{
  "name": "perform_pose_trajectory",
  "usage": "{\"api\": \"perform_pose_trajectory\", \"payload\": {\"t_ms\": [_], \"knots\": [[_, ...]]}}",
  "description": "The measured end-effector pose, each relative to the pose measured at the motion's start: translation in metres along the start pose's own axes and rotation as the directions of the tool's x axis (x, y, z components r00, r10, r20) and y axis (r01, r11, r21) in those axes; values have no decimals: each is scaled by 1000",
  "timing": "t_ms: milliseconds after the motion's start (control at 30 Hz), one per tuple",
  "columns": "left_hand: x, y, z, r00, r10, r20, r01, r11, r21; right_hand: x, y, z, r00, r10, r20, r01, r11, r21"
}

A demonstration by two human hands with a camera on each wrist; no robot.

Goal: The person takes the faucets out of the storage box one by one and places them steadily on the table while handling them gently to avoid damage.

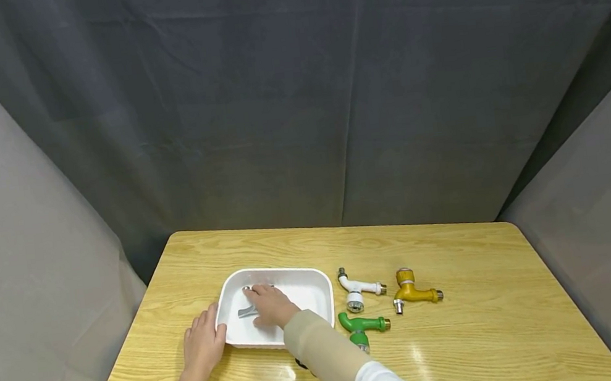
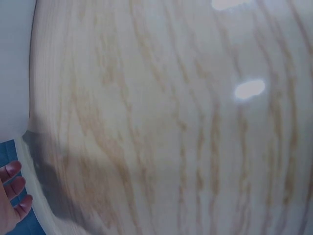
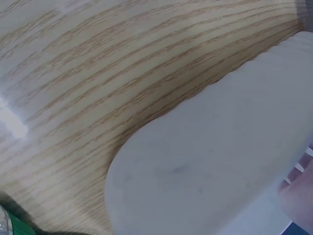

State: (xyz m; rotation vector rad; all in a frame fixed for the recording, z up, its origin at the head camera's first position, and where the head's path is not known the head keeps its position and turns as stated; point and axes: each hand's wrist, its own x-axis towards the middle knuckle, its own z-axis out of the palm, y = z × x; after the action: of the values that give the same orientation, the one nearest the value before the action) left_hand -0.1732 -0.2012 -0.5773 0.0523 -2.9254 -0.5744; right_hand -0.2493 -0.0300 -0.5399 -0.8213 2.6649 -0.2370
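Observation:
A white tray (image 1: 309, 290) stands on the wooden table, left of its middle. Inside it lies a silver tap (image 1: 247, 311), partly covered by my right hand (image 1: 273, 307), which reaches down with fingers and thumb on either side of the tap. At the tray's left end my left hand (image 1: 201, 344) rests against the outer wall, fingers fairly straight and thumb by the near corner. The left wrist view catches only the fingertips of the left hand (image 2: 13, 196) at its edge. In the right wrist view, the tray's outer wall (image 3: 195, 161) hides most of the right hand (image 3: 299, 200).
Right of the tray lie a white tap (image 1: 357, 286), a green tap (image 1: 361, 324) and a yellow tap (image 1: 414, 293). A small black thing (image 1: 300, 363) shows partly beneath the right sleeve. Dark curtains (image 1: 252, 109) hang behind the table, with grey ones at both sides.

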Motion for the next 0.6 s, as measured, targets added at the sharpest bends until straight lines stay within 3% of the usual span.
{"api": "perform_pose_trajectory", "payload": {"t_ms": [600], "knots": [[0,2,0,1000,-1,-13,1,1000,-4,-3,7,7,996,-53,-76,42,990,-135]]}}
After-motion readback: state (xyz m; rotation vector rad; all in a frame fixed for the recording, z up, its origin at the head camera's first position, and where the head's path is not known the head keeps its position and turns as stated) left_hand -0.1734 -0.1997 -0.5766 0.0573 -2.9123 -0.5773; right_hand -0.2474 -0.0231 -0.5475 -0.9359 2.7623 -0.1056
